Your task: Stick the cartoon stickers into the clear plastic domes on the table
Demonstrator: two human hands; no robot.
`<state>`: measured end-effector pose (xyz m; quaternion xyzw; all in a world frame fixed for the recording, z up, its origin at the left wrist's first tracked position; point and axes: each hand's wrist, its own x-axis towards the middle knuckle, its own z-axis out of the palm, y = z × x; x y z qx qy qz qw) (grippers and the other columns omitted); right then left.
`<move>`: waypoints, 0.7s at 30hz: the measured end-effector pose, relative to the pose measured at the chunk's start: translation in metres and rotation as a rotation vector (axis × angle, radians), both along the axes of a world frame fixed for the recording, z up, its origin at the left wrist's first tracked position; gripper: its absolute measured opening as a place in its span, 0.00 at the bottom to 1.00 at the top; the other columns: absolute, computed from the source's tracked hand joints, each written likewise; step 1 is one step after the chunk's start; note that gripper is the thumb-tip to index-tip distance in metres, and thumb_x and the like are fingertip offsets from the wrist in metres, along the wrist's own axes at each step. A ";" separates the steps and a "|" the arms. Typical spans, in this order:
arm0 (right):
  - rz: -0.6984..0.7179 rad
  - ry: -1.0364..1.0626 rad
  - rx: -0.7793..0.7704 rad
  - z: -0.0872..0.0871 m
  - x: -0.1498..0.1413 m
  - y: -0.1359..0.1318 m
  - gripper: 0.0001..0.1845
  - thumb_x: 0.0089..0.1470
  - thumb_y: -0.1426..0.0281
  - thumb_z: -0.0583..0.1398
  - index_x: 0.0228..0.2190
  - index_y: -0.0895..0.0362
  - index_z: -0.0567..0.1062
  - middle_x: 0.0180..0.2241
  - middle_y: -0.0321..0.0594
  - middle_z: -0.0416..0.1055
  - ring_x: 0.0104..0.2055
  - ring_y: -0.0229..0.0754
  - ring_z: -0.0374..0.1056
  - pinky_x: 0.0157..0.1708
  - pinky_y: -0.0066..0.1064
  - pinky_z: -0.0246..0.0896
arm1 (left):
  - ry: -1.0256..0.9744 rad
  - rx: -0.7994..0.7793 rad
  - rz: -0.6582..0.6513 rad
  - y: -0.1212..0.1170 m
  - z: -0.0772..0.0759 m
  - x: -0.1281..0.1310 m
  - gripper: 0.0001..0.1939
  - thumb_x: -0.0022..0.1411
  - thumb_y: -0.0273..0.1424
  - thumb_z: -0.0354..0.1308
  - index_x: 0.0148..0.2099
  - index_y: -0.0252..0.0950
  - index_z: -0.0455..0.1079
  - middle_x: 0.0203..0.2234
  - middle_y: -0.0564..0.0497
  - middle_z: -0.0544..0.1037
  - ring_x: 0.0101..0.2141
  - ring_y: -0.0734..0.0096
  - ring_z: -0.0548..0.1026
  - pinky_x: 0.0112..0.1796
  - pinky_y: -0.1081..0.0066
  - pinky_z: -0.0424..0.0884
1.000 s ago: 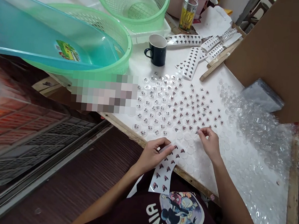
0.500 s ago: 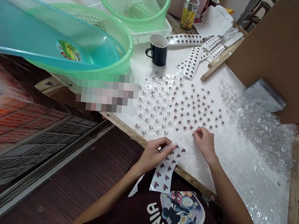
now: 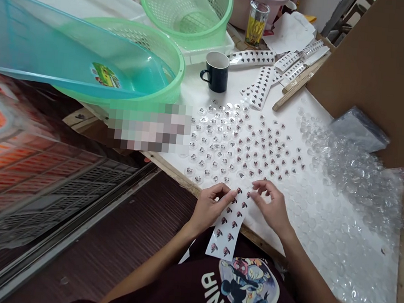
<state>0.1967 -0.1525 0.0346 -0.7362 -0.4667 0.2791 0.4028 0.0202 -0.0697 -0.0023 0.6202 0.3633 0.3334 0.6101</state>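
Observation:
My left hand (image 3: 213, 204) pinches the upper left edge of a white strip of stickers (image 3: 229, 227) printed with small dark and reddish figures. The strip hangs down over the table's front edge toward my shirt. My right hand (image 3: 270, 204) is at the strip's upper right corner, thumb tip by a sticker (image 3: 248, 194), with a small gap between thumb and forefinger. Beyond both hands lie many clear round discs (image 3: 254, 154), each bearing a small printed figure. Bare clear discs (image 3: 303, 203) spread to the right of my right hand.
A dark mug (image 3: 218, 75) stands behind the discs, near more sticker strips (image 3: 262, 88) and a wooden bar (image 3: 292, 91). Green baskets (image 3: 177, 92) and a blue tub (image 3: 72, 55) sit at the left. A heap of clear discs (image 3: 355, 179) lies right, beside a brown board (image 3: 372, 67).
My right hand has moved from the discs left and toward me to the sticker strip, its pinch loosening. My left hand still holds the strip. The view has shifted slightly.

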 end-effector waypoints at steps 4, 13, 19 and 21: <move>0.030 0.172 -0.043 0.001 -0.013 -0.009 0.08 0.55 0.62 0.64 0.33 0.53 0.75 0.32 0.36 0.75 0.34 0.41 0.68 0.38 0.33 0.63 | 0.017 0.000 -0.004 0.000 0.004 0.000 0.10 0.62 0.36 0.62 0.33 0.34 0.74 0.25 0.53 0.74 0.28 0.72 0.70 0.31 0.74 0.66; -0.041 -0.029 0.095 -0.002 -0.018 -0.017 0.05 0.58 0.65 0.62 0.33 0.52 0.77 0.34 0.38 0.76 0.39 0.44 0.70 0.44 0.38 0.61 | 0.070 -0.033 -0.006 -0.005 0.012 0.002 0.12 0.63 0.37 0.62 0.32 0.33 0.74 0.22 0.54 0.72 0.24 0.75 0.66 0.26 0.75 0.62; -0.125 0.017 0.202 0.004 -0.016 -0.014 0.04 0.59 0.65 0.62 0.36 0.52 0.76 0.36 0.39 0.71 0.40 0.43 0.66 0.42 0.36 0.62 | 0.083 -0.008 -0.018 -0.008 0.013 0.002 0.13 0.63 0.37 0.62 0.31 0.33 0.73 0.20 0.55 0.71 0.22 0.77 0.64 0.25 0.76 0.60; -0.098 0.104 0.151 0.004 -0.017 -0.012 0.11 0.57 0.66 0.63 0.43 0.51 0.74 0.38 0.38 0.72 0.41 0.42 0.67 0.45 0.36 0.62 | 0.082 0.003 -0.048 -0.010 0.015 0.002 0.13 0.63 0.37 0.62 0.31 0.33 0.73 0.20 0.56 0.70 0.22 0.77 0.62 0.25 0.76 0.60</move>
